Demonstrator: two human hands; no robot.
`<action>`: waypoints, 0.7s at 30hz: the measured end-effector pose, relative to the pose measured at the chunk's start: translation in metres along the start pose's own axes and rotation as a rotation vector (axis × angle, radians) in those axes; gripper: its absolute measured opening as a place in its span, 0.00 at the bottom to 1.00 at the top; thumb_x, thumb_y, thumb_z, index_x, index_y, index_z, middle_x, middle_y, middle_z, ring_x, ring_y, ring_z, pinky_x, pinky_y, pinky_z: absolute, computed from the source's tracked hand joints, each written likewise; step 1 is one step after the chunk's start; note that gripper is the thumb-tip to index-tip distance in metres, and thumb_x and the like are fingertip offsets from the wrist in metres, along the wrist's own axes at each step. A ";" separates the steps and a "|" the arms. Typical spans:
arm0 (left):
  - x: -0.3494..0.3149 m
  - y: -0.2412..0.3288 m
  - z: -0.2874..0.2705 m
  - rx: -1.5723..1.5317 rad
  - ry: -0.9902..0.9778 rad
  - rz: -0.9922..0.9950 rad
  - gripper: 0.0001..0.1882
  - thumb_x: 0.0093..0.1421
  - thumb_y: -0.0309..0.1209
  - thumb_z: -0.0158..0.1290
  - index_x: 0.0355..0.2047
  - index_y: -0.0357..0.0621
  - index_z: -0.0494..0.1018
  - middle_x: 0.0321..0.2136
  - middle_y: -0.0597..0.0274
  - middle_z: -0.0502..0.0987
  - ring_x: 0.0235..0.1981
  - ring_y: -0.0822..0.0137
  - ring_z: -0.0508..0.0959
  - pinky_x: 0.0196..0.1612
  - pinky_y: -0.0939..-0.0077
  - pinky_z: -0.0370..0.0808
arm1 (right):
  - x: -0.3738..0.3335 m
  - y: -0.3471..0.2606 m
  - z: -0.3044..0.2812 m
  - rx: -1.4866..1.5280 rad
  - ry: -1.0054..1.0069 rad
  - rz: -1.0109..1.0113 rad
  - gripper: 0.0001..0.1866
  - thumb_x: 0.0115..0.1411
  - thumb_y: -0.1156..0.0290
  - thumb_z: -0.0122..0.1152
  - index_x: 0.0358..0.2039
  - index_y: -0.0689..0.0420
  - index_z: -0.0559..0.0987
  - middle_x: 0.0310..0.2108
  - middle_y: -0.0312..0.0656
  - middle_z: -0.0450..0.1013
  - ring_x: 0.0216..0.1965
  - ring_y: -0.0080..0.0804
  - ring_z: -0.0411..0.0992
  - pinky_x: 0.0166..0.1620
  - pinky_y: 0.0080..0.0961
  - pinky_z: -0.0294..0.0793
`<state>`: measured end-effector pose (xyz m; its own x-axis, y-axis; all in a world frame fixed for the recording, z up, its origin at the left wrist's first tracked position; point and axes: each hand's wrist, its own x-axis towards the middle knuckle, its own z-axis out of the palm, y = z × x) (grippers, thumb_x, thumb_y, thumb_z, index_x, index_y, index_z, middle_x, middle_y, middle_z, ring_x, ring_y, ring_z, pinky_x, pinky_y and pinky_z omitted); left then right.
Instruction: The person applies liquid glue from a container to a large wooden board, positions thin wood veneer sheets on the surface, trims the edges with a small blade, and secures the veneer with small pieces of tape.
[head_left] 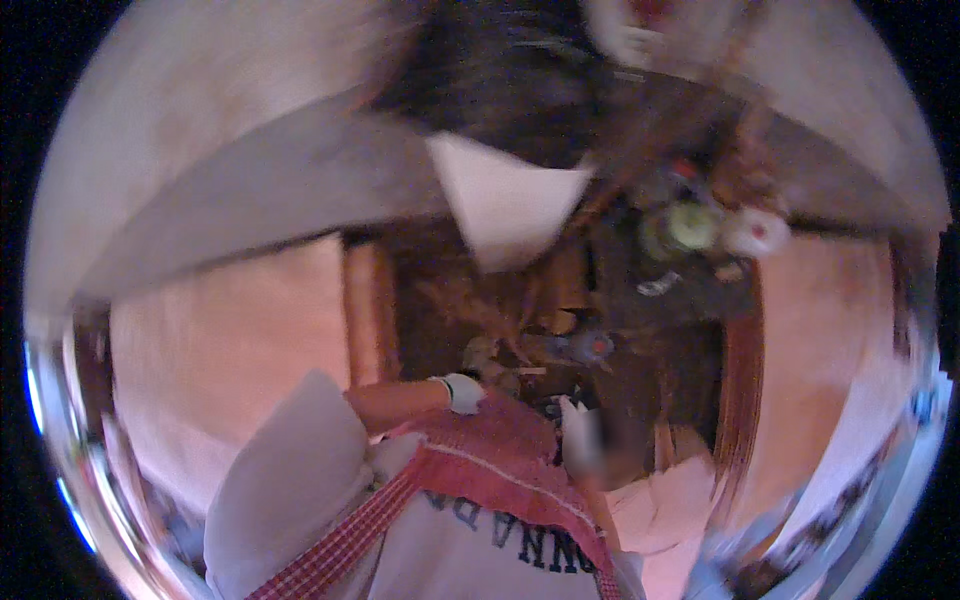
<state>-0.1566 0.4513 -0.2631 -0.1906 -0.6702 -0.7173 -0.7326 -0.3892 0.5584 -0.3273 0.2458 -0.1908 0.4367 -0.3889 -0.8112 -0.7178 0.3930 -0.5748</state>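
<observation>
My left hand (463, 393), in a white glove, rests low at the edge of the red apron (490, 440), beside the dark brown workspace. Its fingers are too blurred to make out. Farther right, my right hand (581, 435), also in white, is at the apron's right side, smeared by motion. A dark brown blurred shape lies just right of it, and I cannot tell whether the hand touches it. Ahead of both hands, a bluish tool-like thing with a reddish round end (598, 345) lies among brown clutter.
A white sheet (510, 205) hangs at the far middle. Pale green and white round containers (690, 226) stand on a dark surface at the far right. Large pale orange panels (235, 350) flank the workspace on the left and right (825, 350). A dark blurred mass (490, 80) is at the top.
</observation>
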 end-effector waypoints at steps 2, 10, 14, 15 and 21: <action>-0.054 -0.010 0.045 -0.202 0.041 -0.424 0.17 0.57 0.39 0.47 0.35 0.41 0.80 0.41 0.46 0.79 0.44 0.50 0.79 0.46 0.55 0.76 | 0.024 0.037 -0.007 -0.640 -0.112 -0.316 0.21 0.62 0.58 0.51 0.43 0.64 0.77 0.37 0.53 0.76 0.41 0.49 0.73 0.44 0.40 0.70; -0.156 -0.002 0.346 -1.216 1.865 -1.239 0.19 0.59 0.42 0.50 0.35 0.34 0.76 0.36 0.36 0.78 0.42 0.42 0.77 0.47 0.56 0.74 | 0.101 0.131 -0.002 -1.614 -0.737 -0.486 0.27 0.60 0.52 0.53 0.46 0.64 0.77 0.42 0.58 0.75 0.45 0.56 0.73 0.47 0.45 0.71; -0.067 0.115 0.570 -1.121 1.329 -1.589 0.14 0.60 0.36 0.48 0.32 0.38 0.77 0.33 0.43 0.80 0.38 0.46 0.80 0.43 0.57 0.76 | 0.058 0.139 0.031 -1.873 -0.977 -0.437 0.28 0.60 0.51 0.53 0.49 0.63 0.76 0.45 0.58 0.74 0.47 0.55 0.73 0.48 0.44 0.71; -0.059 0.122 0.565 -1.005 1.114 -1.457 0.13 0.60 0.35 0.47 0.33 0.40 0.78 0.33 0.44 0.80 0.37 0.47 0.80 0.43 0.56 0.76 | 0.065 0.143 0.037 -1.866 -0.962 -0.401 0.28 0.61 0.50 0.52 0.49 0.63 0.76 0.46 0.57 0.74 0.47 0.54 0.73 0.48 0.43 0.71; 0.009 0.200 0.585 -1.661 1.236 -1.337 0.14 0.61 0.34 0.44 0.34 0.44 0.79 0.35 0.45 0.80 0.38 0.47 0.80 0.44 0.54 0.76 | 0.066 0.170 0.064 -2.135 -1.009 -0.354 0.31 0.61 0.49 0.51 0.51 0.65 0.75 0.49 0.57 0.74 0.50 0.53 0.71 0.50 0.41 0.70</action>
<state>-0.6870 0.7364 -0.4016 0.4640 0.5597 -0.6866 0.8854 -0.2679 0.3799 -0.3858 0.3401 -0.3484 0.1705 0.3947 -0.9028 0.3584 -0.8784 -0.3163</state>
